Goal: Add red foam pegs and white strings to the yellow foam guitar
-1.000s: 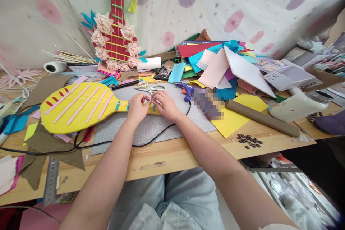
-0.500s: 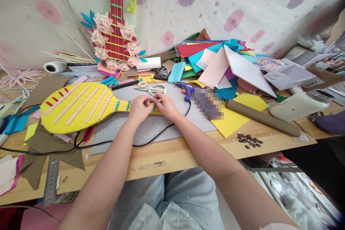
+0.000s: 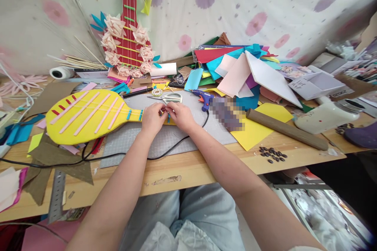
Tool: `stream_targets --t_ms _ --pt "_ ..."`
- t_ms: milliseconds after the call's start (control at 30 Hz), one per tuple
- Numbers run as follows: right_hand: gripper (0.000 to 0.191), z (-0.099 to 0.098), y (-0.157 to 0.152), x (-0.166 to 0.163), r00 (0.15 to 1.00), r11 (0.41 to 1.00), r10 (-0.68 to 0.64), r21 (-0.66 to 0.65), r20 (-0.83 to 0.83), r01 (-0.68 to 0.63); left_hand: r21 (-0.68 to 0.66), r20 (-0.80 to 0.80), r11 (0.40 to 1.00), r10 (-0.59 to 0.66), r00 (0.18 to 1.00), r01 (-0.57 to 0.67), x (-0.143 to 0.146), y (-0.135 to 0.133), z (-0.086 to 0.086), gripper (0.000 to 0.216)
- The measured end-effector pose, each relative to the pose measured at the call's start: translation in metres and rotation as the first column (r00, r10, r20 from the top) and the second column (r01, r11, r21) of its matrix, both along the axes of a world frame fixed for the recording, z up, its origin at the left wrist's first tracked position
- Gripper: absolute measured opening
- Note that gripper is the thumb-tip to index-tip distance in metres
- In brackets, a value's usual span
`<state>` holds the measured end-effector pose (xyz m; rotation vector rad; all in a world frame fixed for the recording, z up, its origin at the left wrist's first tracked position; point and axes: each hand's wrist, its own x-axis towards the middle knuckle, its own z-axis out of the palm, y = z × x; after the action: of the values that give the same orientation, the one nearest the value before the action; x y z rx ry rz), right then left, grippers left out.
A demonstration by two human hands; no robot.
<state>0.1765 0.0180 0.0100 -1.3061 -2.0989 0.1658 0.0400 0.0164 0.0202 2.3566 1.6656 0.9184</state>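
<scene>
A yellow cardboard guitar (image 3: pixel 85 135) with pink strips across its body lies flat, its neck pointing right. Thin white strings (image 3: pixel 104 110) run along it toward my hands. Over the neck, my left hand (image 3: pixel 153 118) is closed in a pinch on the string. My right hand (image 3: pixel 180 115) pinches too, its fingertips meeting those of the left. Blue strips (image 3: pixel 129 115) cross the neck beside my left hand. The exact grip is partly hidden by the fingers. Just behind the hands lie scissors (image 3: pixel 173 97) with pale handles.
A blue glue gun (image 3: pixel 206 100) rests right of my hands, its black cord (image 3: pixel 173 151) crossing the grey cutting mat (image 3: pixel 194 147). Behind stands a red guitar (image 3: pixel 129 47) with paper flowers. Farther right are a brown roll (image 3: pixel 285 129), a white bottle (image 3: pixel 325 115) and dark beads (image 3: pixel 272 153).
My hands stay pinched together over the neck, with only slight finger movement. The whole view has shifted a little; the guitar lies in the same place.
</scene>
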Motion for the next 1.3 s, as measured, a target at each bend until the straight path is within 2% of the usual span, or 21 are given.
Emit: stream_targets --t_ms 233,367,600,800,867,967,1067,1200,1300 --pt "0.015 -0.003 0.001 -0.003 0.980 0.995 -0.049 -0.098 -0.195 0.031 0.042 0.005 0.998 0.049 0.999 -0.050 0.003 0.001 -0.002 0.006" --pt "0.012 -0.004 0.002 -0.003 0.952 0.988 -0.051 -0.157 -0.302 0.003 0.069 0.004 0.994 0.084 0.996 -0.084 0.004 0.001 -0.003 0.004" --pt "0.009 -0.004 0.005 -0.003 0.885 0.973 -0.062 -0.224 -0.462 -0.048 0.182 -0.027 0.981 0.073 0.997 -0.067 0.003 0.001 -0.004 0.006" --pt "0.011 -0.005 0.009 -0.002 0.855 0.971 -0.061 -0.228 -0.516 -0.069 0.225 -0.042 0.974 0.033 0.999 -0.023 -0.001 0.001 -0.006 0.010" --pt "0.011 -0.004 0.011 -0.002 0.803 0.944 -0.081 -0.304 -0.590 -0.127 0.235 -0.039 0.972 0.031 0.999 -0.021 -0.002 0.001 -0.007 0.011" --pt "0.014 -0.002 0.013 -0.001 0.696 0.866 -0.143 -0.429 -0.704 -0.256 0.243 -0.019 0.970 0.028 0.999 -0.023 -0.001 0.001 -0.007 0.013" --pt "0.016 0.001 0.014 0.001 0.622 0.806 -0.195 -0.485 -0.758 -0.338 0.249 -0.003 0.968 0.017 1.000 -0.016 -0.001 0.000 -0.008 0.014" --pt "0.014 0.005 0.013 0.001 0.588 0.758 -0.244 -0.530 -0.771 -0.380 0.263 -0.033 0.965 0.024 0.999 -0.014 -0.001 -0.001 -0.008 0.014" --pt "0.013 0.005 0.012 0.000 0.598 0.750 -0.267 -0.552 -0.756 -0.364 0.264 -0.036 0.964 0.013 0.999 -0.003 -0.002 0.000 -0.008 0.012"
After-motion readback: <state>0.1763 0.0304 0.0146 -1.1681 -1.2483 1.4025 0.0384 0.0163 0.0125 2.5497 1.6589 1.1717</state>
